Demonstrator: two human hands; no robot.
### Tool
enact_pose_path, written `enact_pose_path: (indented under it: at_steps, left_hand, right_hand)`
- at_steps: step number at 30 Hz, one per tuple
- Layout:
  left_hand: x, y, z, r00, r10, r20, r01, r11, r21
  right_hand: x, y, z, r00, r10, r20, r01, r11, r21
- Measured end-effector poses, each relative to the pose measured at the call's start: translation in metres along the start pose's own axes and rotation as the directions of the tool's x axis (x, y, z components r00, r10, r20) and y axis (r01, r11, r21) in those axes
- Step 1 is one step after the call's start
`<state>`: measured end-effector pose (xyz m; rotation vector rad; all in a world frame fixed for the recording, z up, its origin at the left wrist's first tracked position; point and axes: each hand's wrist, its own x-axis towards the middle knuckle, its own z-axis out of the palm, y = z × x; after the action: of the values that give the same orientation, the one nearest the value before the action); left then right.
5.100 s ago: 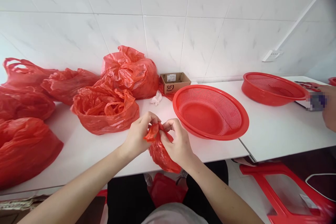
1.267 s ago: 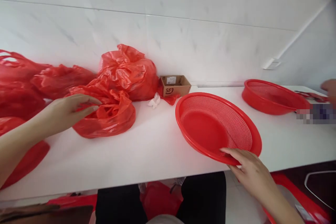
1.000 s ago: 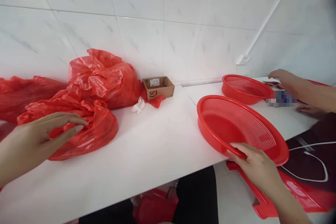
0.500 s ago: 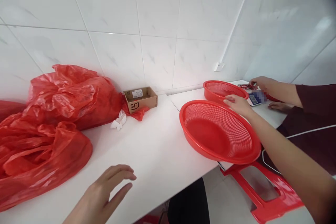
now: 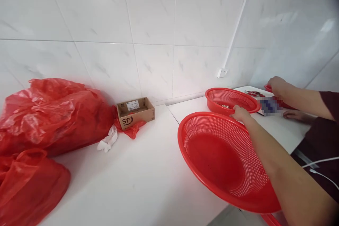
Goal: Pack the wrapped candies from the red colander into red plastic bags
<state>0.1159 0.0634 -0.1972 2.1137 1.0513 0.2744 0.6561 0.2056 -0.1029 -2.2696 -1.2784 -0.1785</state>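
My right hand [image 5: 239,113] reaches across a large red mesh basket [image 5: 212,155], its fingers curled over the basket's far rim. That basket sits tilted and hangs past the front edge of the white table [image 5: 137,187]. Just behind my hand stands a second red mesh basket [image 5: 225,98] with a few small items inside. I cannot tell whether my fingers also touch its rim. My left hand is out of view.
Crumpled red plastic bags [image 5: 50,116] fill the left side, one [image 5: 26,183] at the front. A small open cardboard box [image 5: 135,111] and a white scrap [image 5: 107,143] lie by the wall. A co-worker's hands [image 5: 277,84] work at the far right beside a blurred device [image 5: 268,104].
My view has swung right and nearer the table. My left hand has dropped out of sight. My right hand stays at the near basket's far rim, and the basket now sits lower and closer.
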Motion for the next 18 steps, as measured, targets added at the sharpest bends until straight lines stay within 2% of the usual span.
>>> enact_pose_path:
  at_steps: [2, 4, 7, 10, 12, 14, 16, 18]
  left_hand:
    - [0.039, 0.023, 0.012, 0.999, 0.030, 0.022, -0.030, 0.999, -0.010]
    - [0.061, 0.051, 0.026, 0.996, 0.068, 0.062, -0.065, 0.996, -0.054]
    - [0.061, 0.088, 0.040, 0.959, 0.256, 0.119, -0.244, 0.964, -0.106]
    - [0.055, 0.109, 0.029, 0.935, 0.341, 0.097, -0.330, 0.937, -0.117]
    - [0.064, 0.116, 0.014, 0.946, 0.316, 0.068, -0.308, 0.945, -0.106]
    - [0.079, 0.121, 0.003, 0.972, 0.225, 0.072, -0.220, 0.973, -0.071]
    - [0.089, 0.123, 0.000, 0.988, 0.139, 0.074, -0.137, 0.990, -0.032]
    - [0.085, 0.121, 0.004, 0.993, 0.103, 0.059, -0.102, 0.995, -0.022]
  right_hand:
    - [0.005, -0.010, -0.004, 0.997, 0.079, -0.001, -0.079, 0.995, -0.054]
    - [0.008, -0.021, -0.014, 0.994, 0.103, -0.036, -0.106, 0.991, -0.081]
    - [0.008, -0.034, -0.040, 0.989, 0.096, -0.110, -0.106, 0.990, -0.090]
    - [-0.003, -0.043, -0.069, 0.979, 0.072, -0.191, -0.088, 0.993, -0.076]
    - [-0.017, -0.049, -0.089, 0.972, 0.037, -0.233, -0.053, 0.997, -0.062]
    - [-0.037, -0.055, -0.108, 0.964, -0.007, -0.266, -0.008, 0.998, -0.054]
    - [-0.064, -0.063, -0.127, 0.955, -0.068, -0.287, 0.070, 0.998, -0.003]
    - [-0.098, -0.071, -0.144, 0.945, -0.130, -0.299, 0.168, 0.980, 0.104]
